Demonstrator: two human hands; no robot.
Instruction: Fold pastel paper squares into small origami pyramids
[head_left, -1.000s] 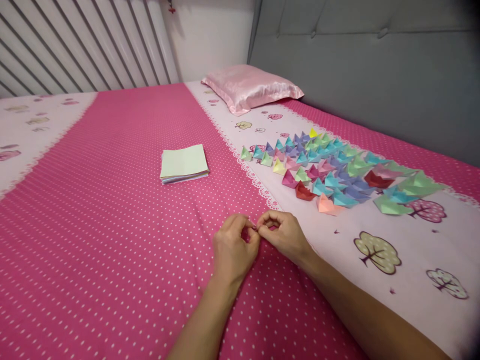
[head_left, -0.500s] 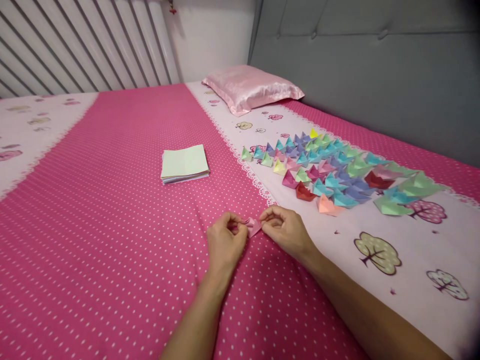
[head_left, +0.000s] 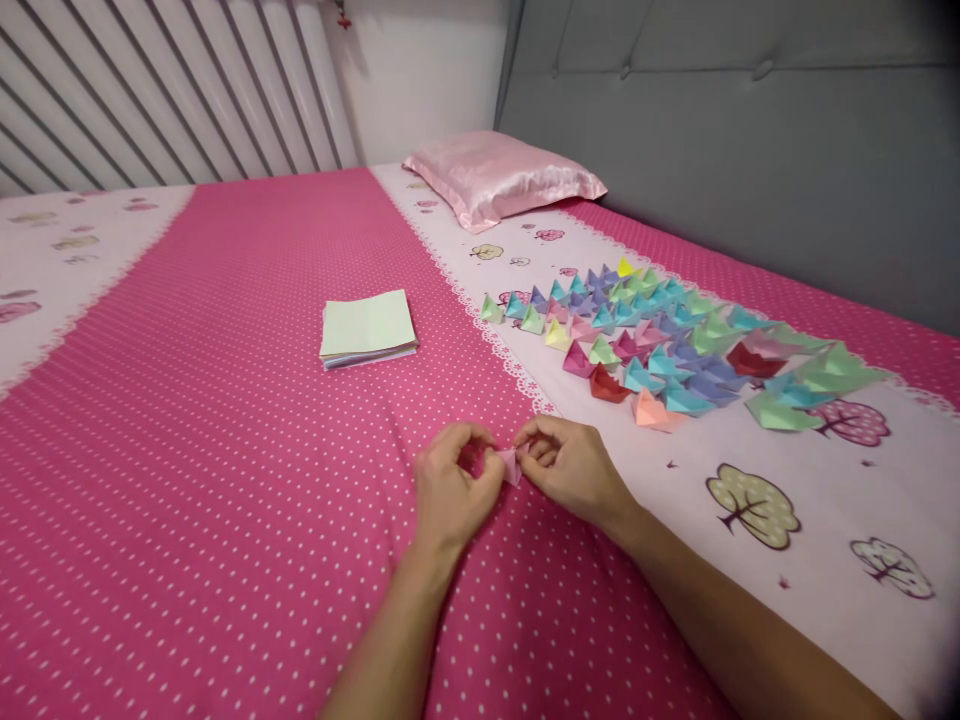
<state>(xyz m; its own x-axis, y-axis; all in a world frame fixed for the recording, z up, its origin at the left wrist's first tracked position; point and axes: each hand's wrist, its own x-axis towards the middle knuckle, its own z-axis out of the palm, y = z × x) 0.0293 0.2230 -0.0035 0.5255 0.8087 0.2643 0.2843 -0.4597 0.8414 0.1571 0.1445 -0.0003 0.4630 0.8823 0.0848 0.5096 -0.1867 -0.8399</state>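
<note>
Just above the pink dotted bedspread, a small folded piece of pink paper is held between my two hands. My left hand pinches its left side between thumb and fingers. On the other side, my right hand grips the right edge with thumb and forefinger, the remaining fingers curled. My fingertips hide part of the paper, so its full shape does not show. To the right, several rows of small folded paper boats in many colours stand on the pale strip of the bedspread.
A stack of paper sheets, pale green on top, lies beyond my left hand. At the back is a pink satin pillow. A grey padded headboard borders the right side; a white radiator stands at the far left.
My hands have shifted slightly on the pink paper, with the fingertips closer together. The paper is turned a little and more covered. The boats and the stack stay in place.
</note>
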